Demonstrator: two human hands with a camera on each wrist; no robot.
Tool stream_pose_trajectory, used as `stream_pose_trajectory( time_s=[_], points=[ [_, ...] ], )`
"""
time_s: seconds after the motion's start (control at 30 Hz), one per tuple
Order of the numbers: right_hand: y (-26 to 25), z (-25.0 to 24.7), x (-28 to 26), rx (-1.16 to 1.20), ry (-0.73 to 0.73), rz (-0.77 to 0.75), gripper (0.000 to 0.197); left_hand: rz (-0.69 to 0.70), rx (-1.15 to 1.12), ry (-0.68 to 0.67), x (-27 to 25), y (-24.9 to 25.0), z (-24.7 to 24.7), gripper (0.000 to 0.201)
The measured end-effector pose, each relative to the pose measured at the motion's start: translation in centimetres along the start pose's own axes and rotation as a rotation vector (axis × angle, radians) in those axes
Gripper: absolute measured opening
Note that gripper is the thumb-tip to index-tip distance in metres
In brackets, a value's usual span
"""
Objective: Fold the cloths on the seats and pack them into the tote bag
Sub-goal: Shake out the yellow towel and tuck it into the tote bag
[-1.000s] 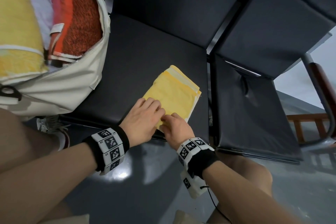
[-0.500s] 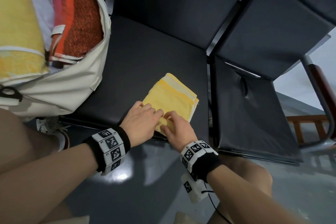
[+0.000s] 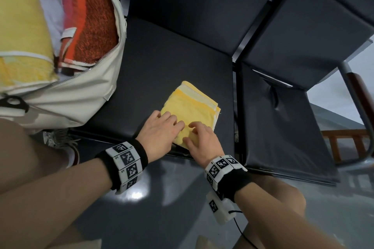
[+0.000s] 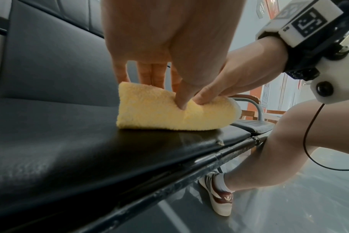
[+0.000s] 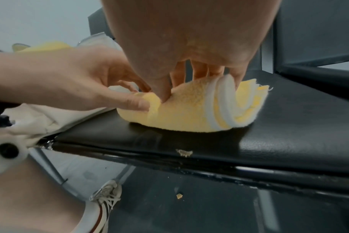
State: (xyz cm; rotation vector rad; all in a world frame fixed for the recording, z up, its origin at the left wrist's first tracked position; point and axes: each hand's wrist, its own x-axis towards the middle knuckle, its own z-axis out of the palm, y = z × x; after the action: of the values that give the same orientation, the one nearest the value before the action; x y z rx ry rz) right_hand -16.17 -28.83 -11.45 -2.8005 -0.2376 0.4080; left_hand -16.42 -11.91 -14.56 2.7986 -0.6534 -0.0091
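Observation:
A folded yellow cloth [image 3: 193, 105] with white-striped edges lies on the middle black seat [image 3: 162, 66]. My left hand [image 3: 168, 125] and right hand [image 3: 197, 134] sit side by side on its near edge. In the left wrist view my left thumb and fingers [image 4: 145, 77] pinch the raised fold of the cloth [image 4: 155, 113], and the right hand [image 4: 235, 78] pinches beside them. The right wrist view shows both thumbs dug into the bunched cloth [image 5: 189, 116], which is humped up off the seat. The beige tote bag [image 3: 77, 91] stands open at the left.
The tote holds a yellow cloth [image 3: 22, 26], a white one and an orange-red one [image 3: 95, 26]. A second black seat [image 3: 283, 131] is at the right, with a metal armrest [image 3: 356, 95] beyond it. My knees and shoes are below the seat's front edge, above the grey floor.
Both hands have gathered the cloth's near edge and pushed it away from me, so the cloth is shorter and humped up. The hands have closed in on each other.

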Motion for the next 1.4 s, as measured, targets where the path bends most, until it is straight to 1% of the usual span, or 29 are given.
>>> stream_pose_trajectory(
  time_s=[0.07,0.1,0.17,0.3,0.37,0.43,0.5,0.57,0.63,0.73,0.83,0.9,1.0,1.03,1.07,1.13,1.2,1.23,1.27,1.33,1.4],
  points=[
    [0.1,0.0,-0.4,-0.012,0.012,-0.043,0.04,-0.011,-0.003,-0.031,0.0,0.1,0.0,0.021],
    [0.1,0.1,-0.5,-0.053,0.006,-0.079,0.041,-0.02,-0.016,-0.048,-0.1,0.1,0.1,0.021],
    [0.3,0.4,-0.7,-0.131,-0.013,-0.134,0.043,-0.038,-0.041,-0.058,-0.2,0.2,0.2,0.026],
    [0.5,0.6,-0.3,-0.136,-0.038,-0.119,0.04,-0.02,-0.121,0.028,-0.2,-0.1,-0.3,0.029],
    [0.5,0.6,-0.1,-0.127,-0.031,-0.107,0.037,-0.013,-0.108,0.048,-0.3,-0.3,-0.4,0.036],
    [0.5,0.8,0.0,-0.168,0.016,-0.118,0.033,-0.011,-0.067,-0.004,-0.3,-0.4,-0.6,0.042],
    [0.3,0.9,0.0,-0.24,0.094,-0.136,0.027,-0.019,-0.02,-0.051,-0.2,-0.3,-0.6,0.039],
    [-0.1,0.9,0.1,-0.295,0.17,-0.152,0.023,-0.026,-0.016,-0.039,0.0,-0.5,-0.6,0.034],
    [-0.4,0.8,0.1,-0.262,0.206,-0.168,0.025,-0.046,-0.037,-0.036,0.1,-0.6,-0.6,0.031],
    [-0.6,0.6,-0.1,-0.168,0.15,-0.181,0.036,-0.07,-0.054,-0.027,0.1,-0.7,-0.3,0.029],
    [-0.4,0.3,-0.4,-0.191,0.032,-0.193,0.044,-0.104,-0.076,-0.035,0.2,-0.8,-0.3,0.028],
    [-0.4,0.2,-0.2,-0.192,0.005,-0.165,0.044,-0.101,-0.079,-0.006,0.2,-0.8,-0.4,0.029],
    [-0.7,0.0,0.7,-0.184,-0.035,-0.089,0.04,-0.088,-0.08,0.073,0.2,-0.9,-0.6,0.03],
    [-0.9,-0.2,1.0,-0.186,-0.062,-0.066,0.04,-0.08,-0.076,0.073,0.1,-0.9,-0.7,0.032],
    [-1.1,-0.5,1.2,-0.18,-0.094,-0.047,0.039,-0.064,-0.066,0.049,0.1,-0.9,-0.9,0.036],
    [-1.4,-0.9,1.5,-0.142,-0.167,0.001,0.037,-0.023,-0.036,-0.045,0.0,-0.7,-1.2,0.042],
    [-1.4,-0.9,1.5,-0.075,-0.216,0.062,0.035,0.005,-0.019,-0.141,0.0,-0.5,-1.3,0.041],
    [-1.3,-0.8,1.4,-0.05,-0.212,0.073,0.036,0.007,-0.027,-0.16,0.0,-0.5,-1.4,0.04],
    [-1.2,-0.7,1.4,-0.05,-0.188,0.058,0.039,-0.001,-0.038,-0.175,0.1,-0.4,-1.4,0.038],
    [-0.9,-0.3,1.1,-0.118,-0.084,-0.025,0.048,-0.013,-0.052,-0.192,0.3,-0.3,-1.5,0.038],
    [-0.8,0.1,0.5,-0.14,0.026,-0.112,0.045,-0.028,-0.045,-0.198,0.4,-0.3,-1.6,0.038]
  ],
)
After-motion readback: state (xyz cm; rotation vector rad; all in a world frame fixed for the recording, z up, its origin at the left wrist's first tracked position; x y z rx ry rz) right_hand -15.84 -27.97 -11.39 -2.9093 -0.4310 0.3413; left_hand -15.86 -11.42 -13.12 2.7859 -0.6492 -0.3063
